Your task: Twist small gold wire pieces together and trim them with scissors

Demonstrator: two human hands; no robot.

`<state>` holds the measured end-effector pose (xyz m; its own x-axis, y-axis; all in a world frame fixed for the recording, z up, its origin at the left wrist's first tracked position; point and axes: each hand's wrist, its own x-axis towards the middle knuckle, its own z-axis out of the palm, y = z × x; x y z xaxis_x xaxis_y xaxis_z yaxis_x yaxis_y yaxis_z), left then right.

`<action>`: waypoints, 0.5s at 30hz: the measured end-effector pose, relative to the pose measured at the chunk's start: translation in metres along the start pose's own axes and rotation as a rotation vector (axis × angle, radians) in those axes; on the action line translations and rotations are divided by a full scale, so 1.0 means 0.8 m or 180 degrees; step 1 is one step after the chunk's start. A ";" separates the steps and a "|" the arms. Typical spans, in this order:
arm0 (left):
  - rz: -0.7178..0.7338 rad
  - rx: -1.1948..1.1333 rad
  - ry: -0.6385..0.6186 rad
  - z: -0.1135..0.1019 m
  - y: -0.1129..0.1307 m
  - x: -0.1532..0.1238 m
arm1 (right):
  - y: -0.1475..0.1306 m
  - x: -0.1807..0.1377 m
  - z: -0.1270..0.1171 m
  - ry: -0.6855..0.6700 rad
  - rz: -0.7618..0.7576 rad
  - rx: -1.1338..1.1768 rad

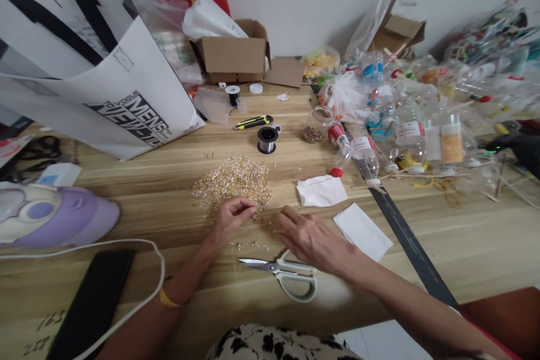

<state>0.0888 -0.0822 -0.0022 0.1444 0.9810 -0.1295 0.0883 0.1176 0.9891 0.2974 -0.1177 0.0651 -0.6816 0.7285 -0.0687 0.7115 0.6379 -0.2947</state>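
At the near edge of a pile of small gold and silver beads [234, 180], my left hand [232, 218] is closed in a pinch, thumb against forefinger. Whatever sits between those fingertips is too small to make out. My right hand [306, 236] is to the right of the pile, its fingers bent together over the table; what they hold, if anything, is hidden. Several loose beads lie between both hands. A short beaded chain [253, 244] rests on the wood in front of me. Scissors [280, 270] with pale handles lie just below my right hand.
Beyond the pile stand a wire spool [267, 139] and a yellow-black utility knife [253, 122]. White paper pieces [323, 190] lie at right, before many plastic bottles [407, 135]. Leftward are a white bag [139, 90], a purple device [80, 216], a black phone [95, 298] and a white cable [160, 261].
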 end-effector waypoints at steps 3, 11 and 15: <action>-0.0026 -0.0124 0.0045 -0.001 -0.002 0.001 | -0.011 -0.027 0.012 -0.0216 -0.0147 -0.0125; 0.0041 -0.0119 0.0125 -0.001 -0.001 -0.001 | -0.035 -0.070 0.062 -0.0345 0.0032 -0.0429; 0.0020 -0.0160 0.0147 -0.002 0.000 -0.002 | -0.040 -0.067 0.057 -0.0466 0.0096 -0.0365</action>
<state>0.0874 -0.0832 -0.0020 0.0991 0.9877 -0.1210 0.0376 0.1178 0.9923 0.3035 -0.1882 0.0344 -0.6712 0.7091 -0.2162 0.7412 0.6466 -0.1805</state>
